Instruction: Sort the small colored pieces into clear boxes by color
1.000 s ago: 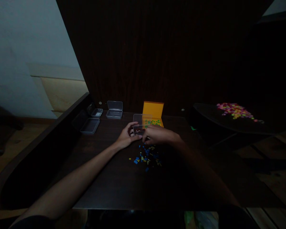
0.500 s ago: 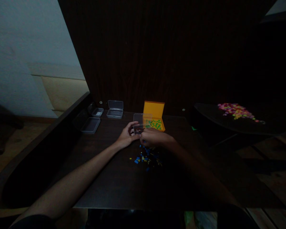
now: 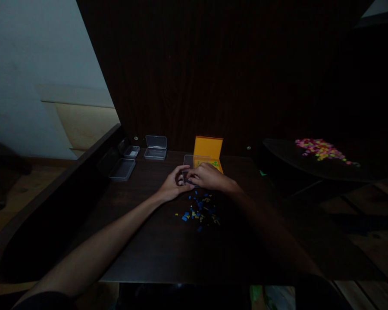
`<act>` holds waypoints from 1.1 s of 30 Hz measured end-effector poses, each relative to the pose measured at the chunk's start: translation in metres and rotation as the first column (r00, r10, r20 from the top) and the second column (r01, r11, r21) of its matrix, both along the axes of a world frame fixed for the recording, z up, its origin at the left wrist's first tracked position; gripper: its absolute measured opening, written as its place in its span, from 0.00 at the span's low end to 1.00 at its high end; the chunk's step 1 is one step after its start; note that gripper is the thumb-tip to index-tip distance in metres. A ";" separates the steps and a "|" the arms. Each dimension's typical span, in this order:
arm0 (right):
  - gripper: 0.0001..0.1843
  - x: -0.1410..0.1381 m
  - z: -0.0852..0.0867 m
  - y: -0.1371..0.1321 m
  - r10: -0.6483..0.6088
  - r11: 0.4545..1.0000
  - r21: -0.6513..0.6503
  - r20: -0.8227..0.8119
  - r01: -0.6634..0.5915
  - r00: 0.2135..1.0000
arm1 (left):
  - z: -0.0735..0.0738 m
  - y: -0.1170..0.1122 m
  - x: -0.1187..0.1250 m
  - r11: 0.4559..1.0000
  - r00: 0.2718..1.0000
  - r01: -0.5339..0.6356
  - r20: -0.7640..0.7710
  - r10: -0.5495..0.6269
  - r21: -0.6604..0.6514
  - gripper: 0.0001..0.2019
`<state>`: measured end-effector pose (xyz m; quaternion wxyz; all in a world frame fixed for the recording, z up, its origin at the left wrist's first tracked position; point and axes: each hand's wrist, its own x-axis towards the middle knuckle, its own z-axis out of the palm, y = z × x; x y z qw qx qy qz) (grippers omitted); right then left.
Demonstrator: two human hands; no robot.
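The scene is dim. My left hand [image 3: 172, 184] curls round the left side of a small clear plastic box [image 3: 189, 162] with its lid up, on the dark table [image 3: 155, 241]. My right hand [image 3: 207, 176] reaches over the box from the right with fingers bent and pinched together above its opening; what they hold, if anything, is hidden. Just behind stands an open orange box [image 3: 208, 148] with green pieces inside. A scatter of small blue and yellow bricks [image 3: 198, 211] lies on the table in front of both hands.
Three clear plastic cases lie at the back left: one open [image 3: 155, 148], a small one [image 3: 131, 151], and a flat one [image 3: 123, 169]. A pile of pink and yellow pieces [image 3: 320, 149] sits on a dark round table to the right. A dark wooden panel rises behind.
My right hand has risen from the brick scatter and moved back over the clear box. My left hand stays on the box.
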<state>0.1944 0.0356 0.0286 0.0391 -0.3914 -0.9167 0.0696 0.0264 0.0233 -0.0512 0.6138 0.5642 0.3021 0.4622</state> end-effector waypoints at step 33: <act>0.14 0.012 0.023 -0.007 0.039 0.999 0.003 -0.070 -0.039 0.997 | 0.001 -0.001 0.000 1.000 1.000 -0.023 0.002 0.023 0.005 0.33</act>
